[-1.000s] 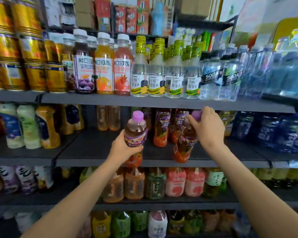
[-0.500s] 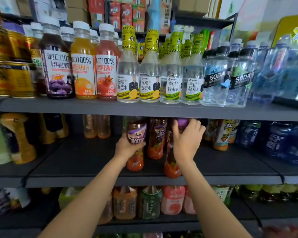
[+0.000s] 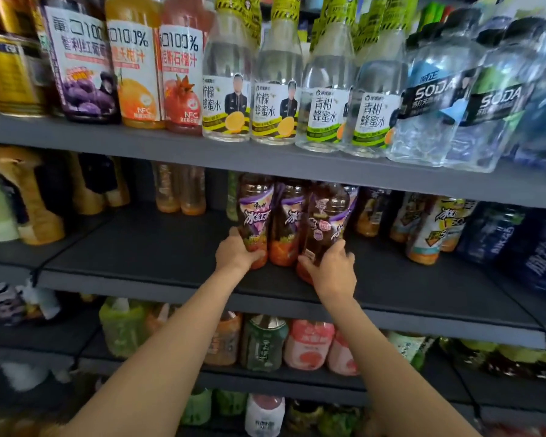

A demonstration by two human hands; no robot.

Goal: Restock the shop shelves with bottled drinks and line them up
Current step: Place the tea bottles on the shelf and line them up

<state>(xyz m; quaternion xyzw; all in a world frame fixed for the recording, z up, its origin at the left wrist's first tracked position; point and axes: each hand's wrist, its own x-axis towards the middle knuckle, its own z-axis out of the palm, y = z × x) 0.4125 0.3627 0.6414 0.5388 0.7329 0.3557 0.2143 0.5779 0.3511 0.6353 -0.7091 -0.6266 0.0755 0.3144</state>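
Two brown iced-tea bottles with purple labels stand on the dark middle shelf (image 3: 145, 247). My left hand (image 3: 237, 252) grips the lower part of the left tea bottle (image 3: 254, 216). My right hand (image 3: 330, 266) grips the base of the right tea bottle (image 3: 327, 219), which stands nearer the shelf's front. Between them a third tea bottle (image 3: 287, 222) of the same kind stands further back. The caps are hidden behind the upper shelf's edge.
The upper shelf (image 3: 297, 159) carries juice bottles (image 3: 136, 64), honey-water bottles (image 3: 227, 89) and soda bottles (image 3: 435, 102). More tea bottles (image 3: 432, 228) stand to the right on the middle shelf, yellow bottles (image 3: 29, 200) to the left. Bare shelf lies left of my hands. Lower shelves hold several drinks (image 3: 308, 345).
Both hands pushed the two tea bottles further in onto the middle shelf and slid down from the upper parts to the bottles' lower parts. The camera moved closer to the shelves.
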